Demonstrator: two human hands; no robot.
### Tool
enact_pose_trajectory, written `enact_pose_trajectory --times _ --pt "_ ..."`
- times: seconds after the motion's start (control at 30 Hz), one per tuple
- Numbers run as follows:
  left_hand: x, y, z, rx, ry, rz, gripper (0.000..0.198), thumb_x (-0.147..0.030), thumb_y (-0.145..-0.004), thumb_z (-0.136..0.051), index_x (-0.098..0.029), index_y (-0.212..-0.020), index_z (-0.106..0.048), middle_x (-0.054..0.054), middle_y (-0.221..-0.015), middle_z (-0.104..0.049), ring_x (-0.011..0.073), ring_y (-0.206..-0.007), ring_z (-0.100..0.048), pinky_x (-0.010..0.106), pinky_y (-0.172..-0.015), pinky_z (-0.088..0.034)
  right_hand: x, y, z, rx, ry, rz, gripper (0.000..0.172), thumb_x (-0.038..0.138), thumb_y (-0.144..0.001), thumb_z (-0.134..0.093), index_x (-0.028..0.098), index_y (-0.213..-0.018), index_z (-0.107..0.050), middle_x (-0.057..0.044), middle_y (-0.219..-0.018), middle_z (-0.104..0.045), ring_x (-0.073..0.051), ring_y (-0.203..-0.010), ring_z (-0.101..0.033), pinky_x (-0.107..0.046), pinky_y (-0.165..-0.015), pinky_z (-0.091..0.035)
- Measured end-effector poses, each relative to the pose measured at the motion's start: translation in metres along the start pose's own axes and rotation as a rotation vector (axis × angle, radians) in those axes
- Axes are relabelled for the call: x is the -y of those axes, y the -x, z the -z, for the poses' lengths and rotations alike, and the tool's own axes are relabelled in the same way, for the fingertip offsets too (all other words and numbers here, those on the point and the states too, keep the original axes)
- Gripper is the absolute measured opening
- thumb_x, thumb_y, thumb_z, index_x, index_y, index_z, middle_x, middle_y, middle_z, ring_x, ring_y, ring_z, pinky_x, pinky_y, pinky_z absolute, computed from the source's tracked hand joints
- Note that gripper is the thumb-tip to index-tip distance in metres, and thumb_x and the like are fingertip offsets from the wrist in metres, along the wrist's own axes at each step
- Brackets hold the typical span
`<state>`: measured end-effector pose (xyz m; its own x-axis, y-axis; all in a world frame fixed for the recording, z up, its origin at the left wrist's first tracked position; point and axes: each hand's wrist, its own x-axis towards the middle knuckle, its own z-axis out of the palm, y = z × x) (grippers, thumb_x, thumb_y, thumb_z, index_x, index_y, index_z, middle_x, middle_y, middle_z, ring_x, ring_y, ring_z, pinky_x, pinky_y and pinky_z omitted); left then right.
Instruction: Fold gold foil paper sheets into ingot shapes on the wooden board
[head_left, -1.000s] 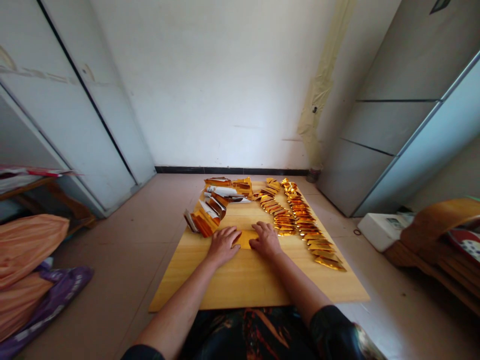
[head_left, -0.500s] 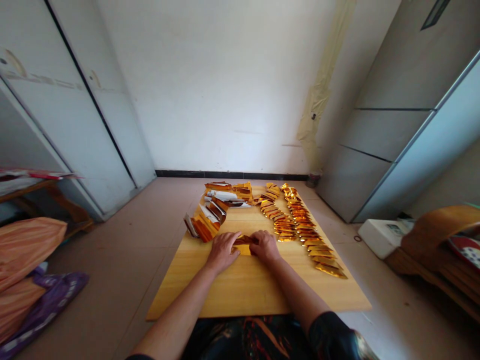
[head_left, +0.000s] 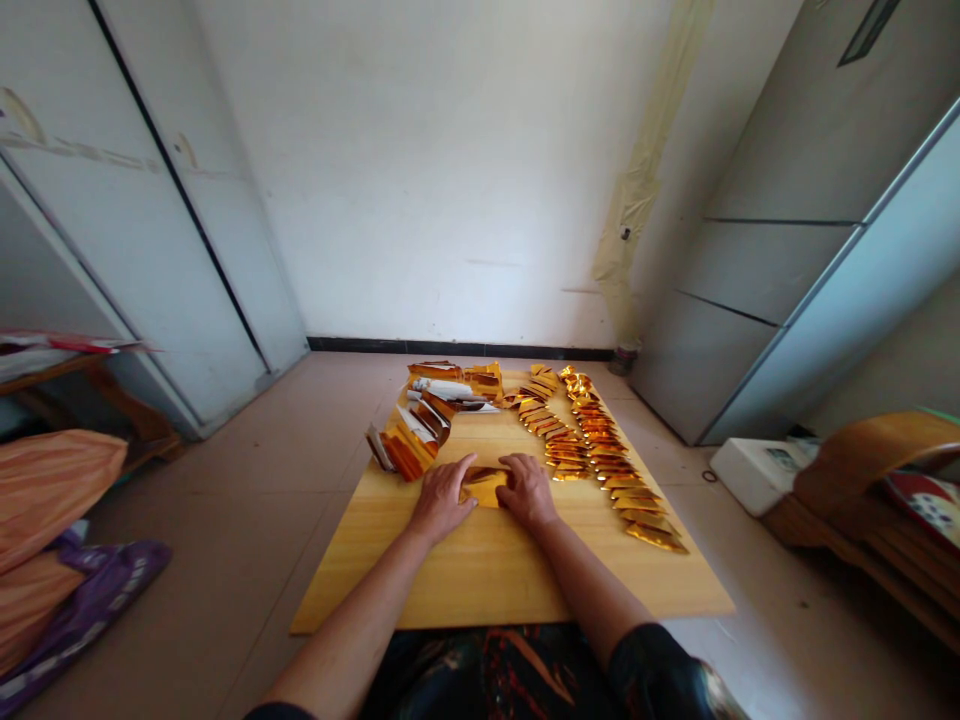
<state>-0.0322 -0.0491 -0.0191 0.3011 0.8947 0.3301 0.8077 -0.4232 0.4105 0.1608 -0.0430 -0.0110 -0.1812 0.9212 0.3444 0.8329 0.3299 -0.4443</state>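
A small sheet of gold foil paper (head_left: 486,486) lies partly folded on the wooden board (head_left: 480,570), between my two hands. My left hand (head_left: 441,497) presses its left side with curled fingers. On the paper's right side my right hand (head_left: 529,490) pinches and holds it down. Both hands rest on the board's middle. Just beyond my left hand stands a leaning stack of unfolded gold sheets (head_left: 409,445).
Two rows of folded gold pieces (head_left: 607,460) run along the board's right side, and more gold sheets (head_left: 457,385) lie at its far end. Grey cabinets stand left and right. Orange and purple bags (head_left: 52,540) lie at the left; a white box (head_left: 754,470) and a wooden chair sit at the right.
The flat gold sheet has been folded up between my hands, which moved closer together over it. The camera shifted slightly.
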Motion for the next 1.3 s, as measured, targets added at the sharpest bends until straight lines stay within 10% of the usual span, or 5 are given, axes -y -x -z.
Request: enact_pose_trajectory --times 0.4,0.73,1.3 --pt "-0.004 0.003 0.007 0.004 -0.031 -0.058 0.048 -0.021 -0.076 -0.056 -0.028 -0.123 -0.055 0.005 -0.146 -0.036 0.0268 -0.132 -0.035 0.044 -0.108 -0.030 -0.002 0.018 0.018 0.186 0.051 0.222 0.008 0.030 -0.082 -0.066 0.027 -0.086 -0.071 -0.002 -0.098 -0.063 -0.017 -0.094 -0.051 -0.031 -0.081 -0.028" --pt "-0.005 0.002 0.010 0.156 -0.022 -0.079 0.027 -0.031 -0.080 -0.057 -0.030 -0.106 -0.067 0.002 -0.124 -0.062 0.0227 -0.115 -0.053 0.044 -0.102 -0.032 0.000 0.014 0.017 0.180 0.111 0.240 0.014 0.027 -0.088 -0.059 0.026 -0.081 -0.071 -0.001 -0.091 -0.064 -0.015 -0.089 -0.050 -0.028 -0.076 -0.028" --pt "-0.002 -0.014 -0.009 -0.016 0.001 -0.078 0.021 -0.015 -0.082 -0.055 -0.025 -0.089 -0.072 0.003 -0.106 -0.070 0.0208 -0.100 -0.059 0.039 -0.088 -0.042 -0.010 0.001 0.011 0.142 -0.088 0.220 0.012 0.019 -0.081 -0.060 0.019 -0.092 -0.064 -0.005 -0.091 -0.066 -0.017 -0.087 -0.056 -0.027 -0.077 -0.039"
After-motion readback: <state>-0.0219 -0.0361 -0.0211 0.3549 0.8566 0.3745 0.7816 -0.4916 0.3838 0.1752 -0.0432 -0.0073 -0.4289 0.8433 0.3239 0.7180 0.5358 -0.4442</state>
